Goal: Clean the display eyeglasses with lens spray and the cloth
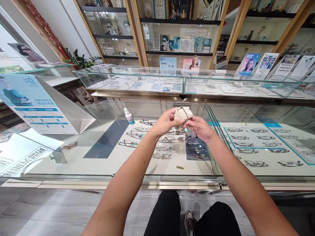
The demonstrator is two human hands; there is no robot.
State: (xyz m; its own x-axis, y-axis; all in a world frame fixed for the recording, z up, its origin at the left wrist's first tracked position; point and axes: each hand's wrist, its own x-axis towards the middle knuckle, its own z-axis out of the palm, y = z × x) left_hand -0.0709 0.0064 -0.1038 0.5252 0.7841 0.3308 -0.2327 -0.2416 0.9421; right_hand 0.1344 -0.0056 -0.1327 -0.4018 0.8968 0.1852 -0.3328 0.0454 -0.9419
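Above the glass counter, my left hand (164, 124) is closed round a cream cleaning cloth (181, 113). My right hand (201, 127) pinches a pair of eyeglasses (190, 131) close beside it. One thin dark temple of the glasses crosses over the cloth, and a lens hangs below my right fingers. The cloth and fingers hide part of the frame. Rows of eyeglasses (162, 148) lie beneath my hands in the display case. A white spray bottle (129, 116) with a blue and red label stands left of my left hand.
The glass counter (98, 177) spans the front, with more eyeglasses (256, 163) inside at right. A large sign card (41, 108) stands at left. Behind runs a second glass showcase (147, 78), with poster cards (248, 64) on top. Shelves (179, 21) line the back wall.
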